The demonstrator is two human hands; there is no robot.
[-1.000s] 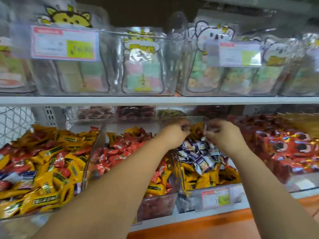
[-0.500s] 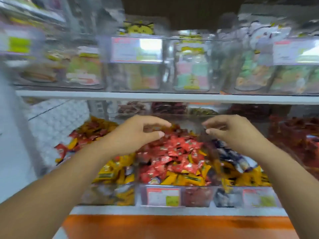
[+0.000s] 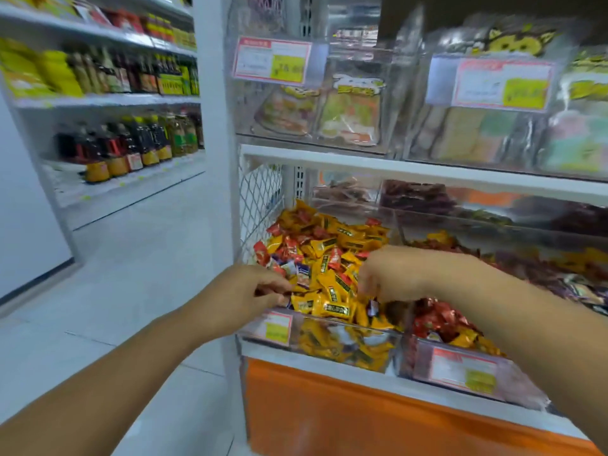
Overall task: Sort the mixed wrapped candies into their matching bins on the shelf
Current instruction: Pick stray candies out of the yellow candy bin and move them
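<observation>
Both hands worked the clear plastic bin of yellow wrapped candies [image 3: 332, 291], picking out strays. Left hand [image 3: 250, 291] fingers were pinched shut, contents unclear; right hand [image 3: 391, 274] fingers curled down, grip hidden. Next move likely needed lifting a red or purple-white stray toward its matching bin.

price labels [image 3: 272, 60] blurred, nothing legible

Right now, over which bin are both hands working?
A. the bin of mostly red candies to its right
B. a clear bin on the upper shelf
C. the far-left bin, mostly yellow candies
C: the left hand and right hand are both over the far-left bin, piled mostly with yellow wrapped candies.
</observation>
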